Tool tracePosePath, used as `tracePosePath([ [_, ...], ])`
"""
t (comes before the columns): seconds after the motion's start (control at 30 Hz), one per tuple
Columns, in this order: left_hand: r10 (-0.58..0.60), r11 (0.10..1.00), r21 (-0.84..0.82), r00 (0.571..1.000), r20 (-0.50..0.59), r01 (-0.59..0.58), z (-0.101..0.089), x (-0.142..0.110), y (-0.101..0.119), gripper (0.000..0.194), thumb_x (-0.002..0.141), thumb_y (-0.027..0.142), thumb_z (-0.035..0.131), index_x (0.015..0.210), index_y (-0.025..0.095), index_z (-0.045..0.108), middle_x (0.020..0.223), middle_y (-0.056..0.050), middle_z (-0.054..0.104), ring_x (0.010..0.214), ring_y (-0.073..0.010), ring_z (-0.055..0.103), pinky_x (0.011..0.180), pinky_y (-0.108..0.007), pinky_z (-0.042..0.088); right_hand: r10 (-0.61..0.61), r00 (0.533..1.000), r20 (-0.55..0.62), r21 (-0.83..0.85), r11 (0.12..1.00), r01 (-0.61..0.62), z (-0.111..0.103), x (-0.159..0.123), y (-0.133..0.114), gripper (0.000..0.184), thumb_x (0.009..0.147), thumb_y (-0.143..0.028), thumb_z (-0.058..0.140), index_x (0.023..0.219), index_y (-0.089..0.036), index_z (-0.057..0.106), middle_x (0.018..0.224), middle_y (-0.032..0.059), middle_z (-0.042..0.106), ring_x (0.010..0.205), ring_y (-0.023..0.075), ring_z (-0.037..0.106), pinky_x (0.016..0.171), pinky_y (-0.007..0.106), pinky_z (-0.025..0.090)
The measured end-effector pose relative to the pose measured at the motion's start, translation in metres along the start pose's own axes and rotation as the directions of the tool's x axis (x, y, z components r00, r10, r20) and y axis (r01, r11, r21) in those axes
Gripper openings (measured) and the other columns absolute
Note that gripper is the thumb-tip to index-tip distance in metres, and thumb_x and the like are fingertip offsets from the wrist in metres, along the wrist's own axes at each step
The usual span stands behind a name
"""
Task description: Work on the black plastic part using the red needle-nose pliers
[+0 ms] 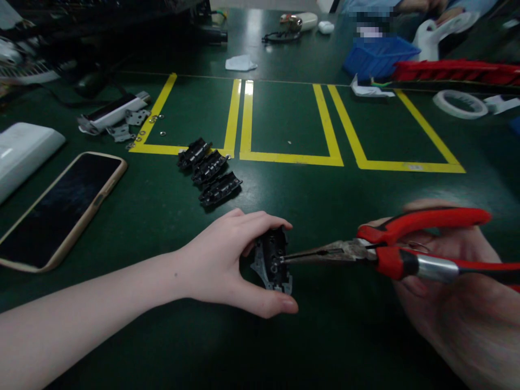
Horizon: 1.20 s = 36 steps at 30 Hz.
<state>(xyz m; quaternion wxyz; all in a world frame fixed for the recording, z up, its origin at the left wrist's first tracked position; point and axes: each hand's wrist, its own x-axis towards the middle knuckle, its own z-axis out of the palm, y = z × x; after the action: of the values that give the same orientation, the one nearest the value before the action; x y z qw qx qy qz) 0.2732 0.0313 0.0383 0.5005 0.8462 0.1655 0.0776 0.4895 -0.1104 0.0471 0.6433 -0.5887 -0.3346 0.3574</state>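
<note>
A dark green tabletop (162,233), described as a clock face centred on a small black moulded-plastic part (271,250), which sits in the person's left hand (227,257). That forearm enters between eight and nine o'clock; the thumb lies along the part's six o'clock end, the fingers curl round its twelve o'clock end. At three o'clock, the right hand (459,319) holds long-nosed metal pliers with red handles (390,262), its fingers partly hidden. The pliers' tips point to nine o'clock and reach the part's hollow face; whether they pinch anything, I cannot tell. Between ten and eleven o'clock lie three similar black plastic pieces (220,189) in a slanting row. Between nine and ten rests a dark-screened phone in a tan case (57,211); at two, a white tape roll (459,112).
</note>
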Motion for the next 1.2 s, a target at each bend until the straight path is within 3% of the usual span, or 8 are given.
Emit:
tracePosePath([
  [0.47, 0.032, 0.999, 0.029, 0.999, -0.004, -0.032, 0.0008, 0.0003, -0.0009, 0.072, 0.069, 0.056, 0.077, 0.126, 0.018, 0.056, 0.112, -0.003, 0.066, 0.089, -0.0202, 0.058, 0.077, -0.033, 0.042, 0.001, 0.999, 0.039, 0.042, 0.999, -0.003, -0.0007, -0.0022, 0.0092, 0.053, 0.056, -0.049, 0.086, 0.101, -0.031, 0.065, 0.086, -0.0007, 0.076, 0.069, 0.0209, 0.073, 0.059, 0.03, 0.063],
  [0.63, 0.022, 1.0, 0.018, 1.0, -0.001, -0.022, 0.0002, -0.0002, 0.0012, 0.071, 0.07, 0.055, 0.078, 0.128, 0.019, 0.056, 0.112, -0.002, 0.066, 0.09, -0.0193, 0.058, 0.078, -0.032, 0.041, 0.014, 1.0, -0.009, 0.01, 1.0, -0.014, 0.0008, 0.0, 0.0062, 0.054, 0.053, -0.055, 0.086, 0.097, -0.031, 0.066, 0.084, 0.0005, 0.075, 0.074, 0.0249, 0.074, 0.06, 0.034, 0.063],
  [0.73, 0.004, 1.0, 0.013, 1.0, 0.003, -0.004, -0.0003, -0.0008, 0.0015, 0.072, 0.07, 0.056, 0.077, 0.128, 0.019, 0.056, 0.112, -0.002, 0.066, 0.09, -0.0196, 0.058, 0.077, -0.032, 0.042, 0.016, 1.0, 0.02, 0.017, 1.0, -0.017, -0.001, 0.0002, 0.0063, 0.057, 0.053, -0.058, 0.085, 0.099, -0.031, 0.065, 0.087, 0.0018, 0.076, 0.075, 0.0267, 0.074, 0.06, 0.037, 0.063],
  [0.93, 0.029, 0.999, 0.033, 1.0, 0.005, -0.029, 0.0002, -0.0003, 0.0, 0.071, 0.071, 0.056, 0.076, 0.128, 0.019, 0.056, 0.114, -0.003, 0.066, 0.091, -0.0206, 0.059, 0.078, -0.033, 0.042, 0.085, 0.994, 0.073, 0.051, 0.995, -0.089, 0.0005, -0.0005, 0.0062, 0.051, 0.058, -0.047, 0.086, 0.102, -0.033, 0.065, 0.085, -0.0018, 0.076, 0.077, 0.0227, 0.075, 0.067, 0.032, 0.063],
  [1.2, 0.011, 0.998, 0.068, 1.0, 0.007, -0.011, 0.0009, -0.0001, -0.0005, 0.078, 0.073, 0.056, 0.075, 0.136, 0.018, 0.051, 0.114, -0.005, 0.065, 0.091, -0.0216, 0.058, 0.079, -0.034, 0.043, 0.115, 0.992, 0.054, 0.06, 0.991, -0.118, -0.0026, 0.0039, 0.0042, 0.057, 0.052, -0.054, 0.086, 0.102, -0.034, 0.067, 0.092, 0.001, 0.076, 0.083, 0.0223, 0.074, 0.069, 0.03, 0.063],
])
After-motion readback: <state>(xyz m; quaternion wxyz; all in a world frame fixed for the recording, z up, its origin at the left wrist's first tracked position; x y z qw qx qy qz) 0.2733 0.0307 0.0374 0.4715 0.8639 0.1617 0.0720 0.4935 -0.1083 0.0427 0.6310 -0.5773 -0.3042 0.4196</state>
